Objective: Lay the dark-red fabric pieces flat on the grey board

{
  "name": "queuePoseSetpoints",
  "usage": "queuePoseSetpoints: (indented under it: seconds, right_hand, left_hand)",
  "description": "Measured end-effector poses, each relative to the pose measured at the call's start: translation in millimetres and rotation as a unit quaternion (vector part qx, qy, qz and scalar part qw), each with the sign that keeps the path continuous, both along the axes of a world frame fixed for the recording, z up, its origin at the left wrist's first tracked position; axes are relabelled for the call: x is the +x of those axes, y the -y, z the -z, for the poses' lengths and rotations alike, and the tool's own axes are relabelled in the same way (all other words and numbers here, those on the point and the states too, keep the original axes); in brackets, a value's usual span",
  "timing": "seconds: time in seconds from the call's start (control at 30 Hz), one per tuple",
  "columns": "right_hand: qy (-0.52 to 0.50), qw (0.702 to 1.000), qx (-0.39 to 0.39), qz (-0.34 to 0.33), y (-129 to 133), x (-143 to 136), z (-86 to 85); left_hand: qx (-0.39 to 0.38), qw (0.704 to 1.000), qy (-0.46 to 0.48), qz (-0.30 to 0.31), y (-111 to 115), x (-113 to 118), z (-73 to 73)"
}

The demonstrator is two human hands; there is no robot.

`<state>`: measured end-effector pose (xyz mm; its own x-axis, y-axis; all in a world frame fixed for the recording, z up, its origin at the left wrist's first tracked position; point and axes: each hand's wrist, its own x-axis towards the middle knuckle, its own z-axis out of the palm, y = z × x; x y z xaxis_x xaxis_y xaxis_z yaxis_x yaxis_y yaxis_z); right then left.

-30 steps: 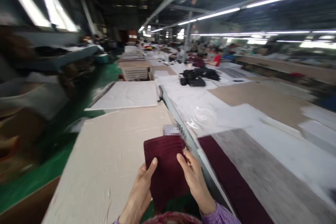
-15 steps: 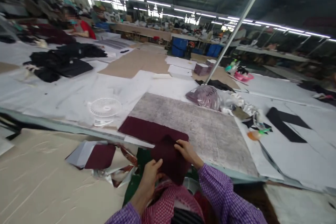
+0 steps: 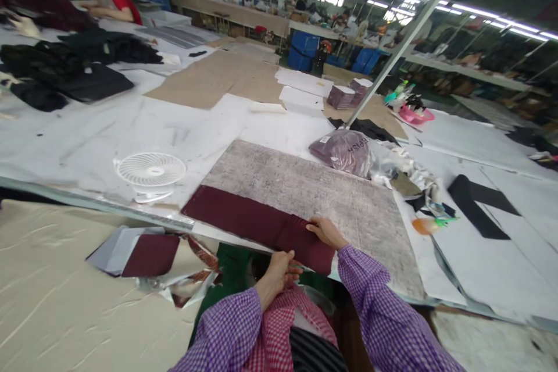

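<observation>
Right grip (image 3: 325, 231) flat on maroon cloth (image 3: 261, 225); left grip (image 3: 281, 264) seemingly pinches its near edge.

Maroon cloth strip (image 3: 257, 225): matt, finely ribbed knit. Grey board (image 3: 305, 192) beneath it: matt, mottled and scuffed. White desk fan (image 3: 150, 171): smooth plastic grille. Bag (image 3: 344, 151) of purple cloth: glossy clear plastic. Sleeves (image 3: 383, 314): purple checked woven cloth.

Your sleeves (image 3: 383, 308) are purple-and-white gingham check, buttoned close at the wrists. Over your lap lies a red-and-white checked garment (image 3: 283, 325), with a dark striped piece beneath it.
</observation>
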<state>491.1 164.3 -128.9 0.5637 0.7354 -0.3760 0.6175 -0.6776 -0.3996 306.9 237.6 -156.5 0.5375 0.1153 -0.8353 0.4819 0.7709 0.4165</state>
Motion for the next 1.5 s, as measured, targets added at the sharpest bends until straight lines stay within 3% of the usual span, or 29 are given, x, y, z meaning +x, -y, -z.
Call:
queuePoseSetpoints:
  seconds: [0.17,0.37,0.83,1.13,1.33,1.5]
  right_hand:
    - [0.015,0.998,-0.047,-0.034,-19.0,17.2,18.8]
    - [0.036,0.995,-0.078,-0.043,-20.6,22.9,31.9]
    - [0.058,0.992,-0.106,-0.028,-26.6,20.0,31.1]
    - [0.068,0.990,-0.117,-0.025,-27.3,18.3,34.0]
    - [0.072,0.990,-0.117,-0.016,-27.8,15.2,31.0]
    - [0.064,0.992,-0.111,-0.009,-26.5,16.6,32.5]
  left_hand:
    - [0.004,1.000,-0.024,-0.001,-4.6,13.2,14.5]
    - [0.001,0.998,-0.055,0.007,-3.9,20.4,27.0]
    - [-0.003,0.999,-0.054,-0.006,0.6,20.6,38.3]
    - [0.026,0.998,-0.052,0.026,1.3,20.9,33.4]
    - [0.124,0.984,-0.036,0.120,-1.9,10.8,28.4]
    - [0.313,0.920,0.040,0.231,-1.7,0.7,23.2]
